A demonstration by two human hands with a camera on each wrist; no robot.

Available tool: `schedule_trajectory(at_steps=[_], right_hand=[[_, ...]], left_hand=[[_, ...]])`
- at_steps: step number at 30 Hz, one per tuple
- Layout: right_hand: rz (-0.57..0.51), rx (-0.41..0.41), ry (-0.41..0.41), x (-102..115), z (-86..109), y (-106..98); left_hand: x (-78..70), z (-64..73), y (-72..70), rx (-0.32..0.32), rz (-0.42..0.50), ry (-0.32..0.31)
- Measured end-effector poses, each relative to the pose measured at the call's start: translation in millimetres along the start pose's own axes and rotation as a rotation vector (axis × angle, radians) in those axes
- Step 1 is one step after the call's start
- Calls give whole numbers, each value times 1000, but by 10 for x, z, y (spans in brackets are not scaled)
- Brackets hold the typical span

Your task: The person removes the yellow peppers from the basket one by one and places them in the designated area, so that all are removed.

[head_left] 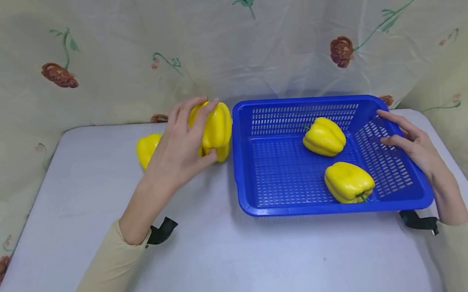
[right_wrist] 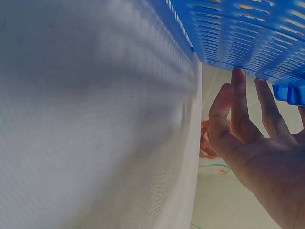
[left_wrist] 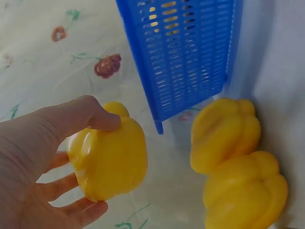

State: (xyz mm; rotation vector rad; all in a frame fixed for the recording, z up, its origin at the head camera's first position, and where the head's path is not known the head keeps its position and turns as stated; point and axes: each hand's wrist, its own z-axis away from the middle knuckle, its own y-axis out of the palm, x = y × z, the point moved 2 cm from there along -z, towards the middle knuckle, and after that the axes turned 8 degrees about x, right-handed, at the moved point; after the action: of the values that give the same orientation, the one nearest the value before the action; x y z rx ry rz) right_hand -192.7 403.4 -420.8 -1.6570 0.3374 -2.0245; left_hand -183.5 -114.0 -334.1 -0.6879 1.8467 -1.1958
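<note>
Left hand (head_left: 182,145), its grip clamped on a yellow pepper (head_left: 219,127) just left of the basket (head_left: 288,173); right hand (head_left: 422,151), its grip clamped at the basket's right edge. Smooth skin could slip from spread fingertips; a low path could strike the left rim (head_left: 239,165).

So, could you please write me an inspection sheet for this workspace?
Surface: white table, with two yellow peppers lying on it to the left of the basket.
Job's things: blue basket holding two more peppers.
Clutter: nothing seen.
Grips: left grip holds a fifth pepper beside the basket's left rim; right grip holds the basket's right end.
Cables: nothing seen.
Surroundings: pale floral sheeting behind and beside the table.
</note>
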Motion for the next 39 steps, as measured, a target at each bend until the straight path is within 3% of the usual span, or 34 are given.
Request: schedule_trajectory(at_steps=[7,12,16,23,33,39], right_hand=[[-44,8,-4,-23,19,-8],[-136,22,-15,-22,23,-12],[-178,29,-20,-19,26,-13],[-122,18,-11,-13,12,-19],[-68,10,-23,-6,-5,-11],[-71,12,-29,-15,3,-9]], left_hand=[[62,131,105,65,-3,-33],[60,233,186,142,-28,-44],[41,307,232,166,-65,-37],[-30,404,311,240,-111,-15],[-59,436,506,369,-52,-17],[-69,426,577,361,-78,14]])
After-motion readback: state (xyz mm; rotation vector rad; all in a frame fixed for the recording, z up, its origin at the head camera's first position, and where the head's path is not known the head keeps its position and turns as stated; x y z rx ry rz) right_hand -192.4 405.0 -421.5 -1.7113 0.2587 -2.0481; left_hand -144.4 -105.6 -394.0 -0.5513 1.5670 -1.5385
